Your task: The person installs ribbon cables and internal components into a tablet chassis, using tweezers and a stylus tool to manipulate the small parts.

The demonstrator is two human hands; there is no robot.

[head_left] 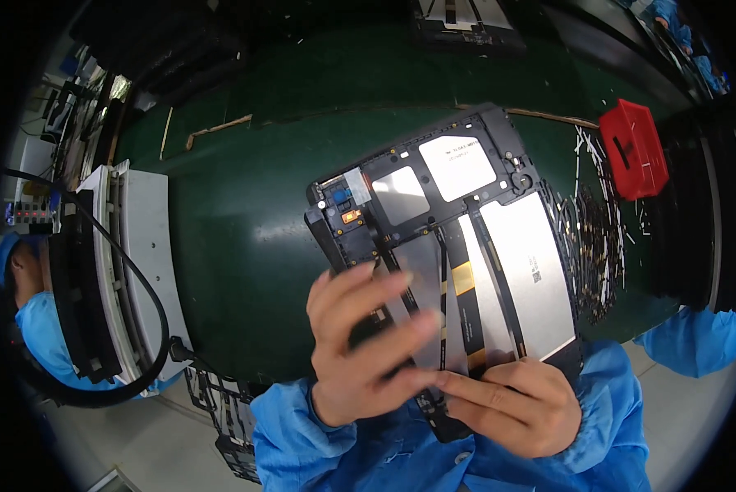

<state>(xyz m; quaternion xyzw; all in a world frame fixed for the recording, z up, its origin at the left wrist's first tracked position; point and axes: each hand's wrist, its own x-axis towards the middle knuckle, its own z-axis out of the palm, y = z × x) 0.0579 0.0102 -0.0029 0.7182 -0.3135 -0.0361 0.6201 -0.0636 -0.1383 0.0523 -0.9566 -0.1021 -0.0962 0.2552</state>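
Note:
An opened tablet (466, 246) lies tilted in front of me, its back off. Inside its black frame show silver panels, flat ribbon cables and a yellow patch of tape. My left hand (368, 344) is over its lower left part, fingers spread and slightly blurred, with nothing visible in them. At the near edge, my right hand (516, 406) grips the tablet with bent fingers. Its index fingertip lies close to my left hand, and whatever is beneath these fingers is hidden.
Loose dark and white strips (594, 238) are heaped right of the tablet, near a red bin (635, 152). White panels (142, 262) stand at the left beside a black cable (150, 287). Another opened device (466, 29) lies on the far green table (228, 246). Blue-sleeved people sit at both sides.

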